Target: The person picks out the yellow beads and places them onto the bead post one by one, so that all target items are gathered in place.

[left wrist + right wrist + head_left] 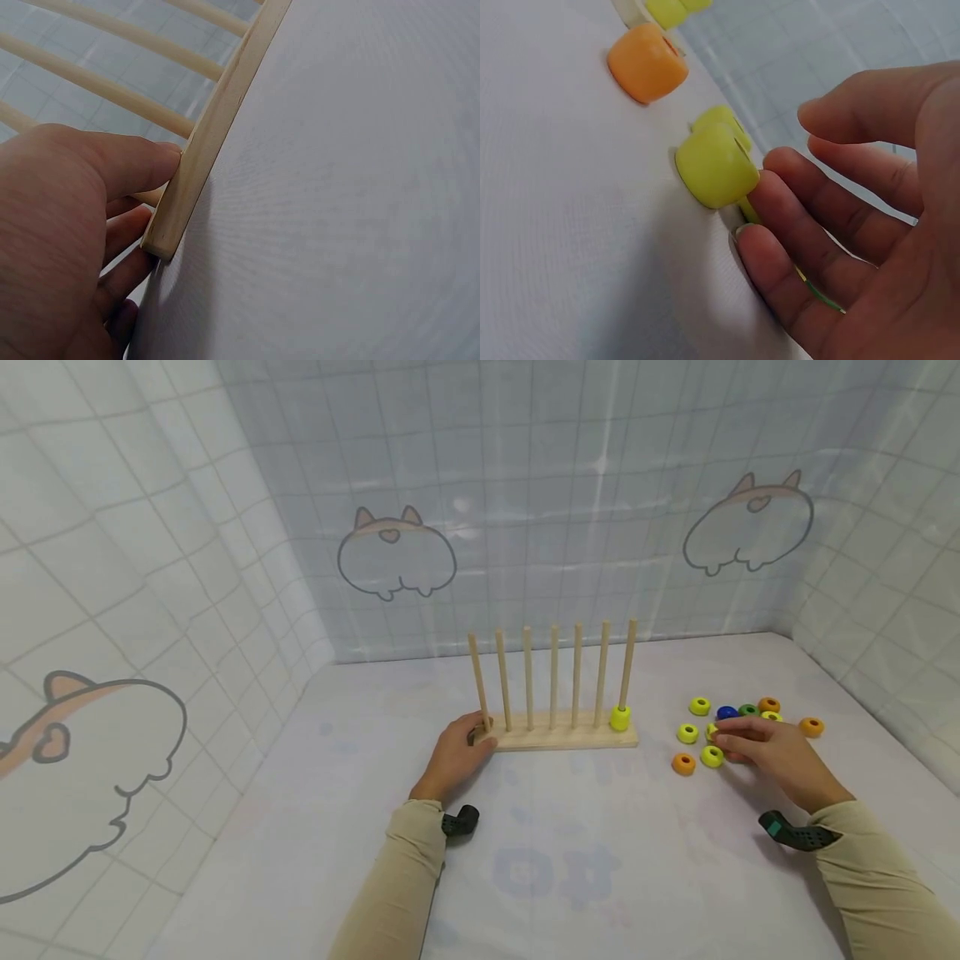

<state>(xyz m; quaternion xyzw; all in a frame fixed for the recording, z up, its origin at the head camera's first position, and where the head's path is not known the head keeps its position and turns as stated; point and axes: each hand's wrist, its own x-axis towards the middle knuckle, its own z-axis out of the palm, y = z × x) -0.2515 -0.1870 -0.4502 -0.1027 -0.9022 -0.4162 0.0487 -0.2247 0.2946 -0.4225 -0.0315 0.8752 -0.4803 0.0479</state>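
A wooden peg rack (558, 740) with several upright pegs stands on the table. Two yellow beads (619, 718) are stacked on its rightmost peg. My left hand (453, 756) grips the rack's left end, thumb on the front edge of the base (196, 161) and fingers behind. Among loose beads to the right is my right hand (780, 758), its thumb and fingers apart around a yellow bead (711, 732) that they partly hide. In the right wrist view another yellow bead (716, 166) sits right by the fingertips, with an orange bead (646, 64) beyond it.
Around the right hand lie more beads: a blue one (727, 713), a green one (747, 710), orange ones (812, 727) and yellow ones (700, 706). A tile-patterned sheet (525, 527) rises behind the table and at both sides.
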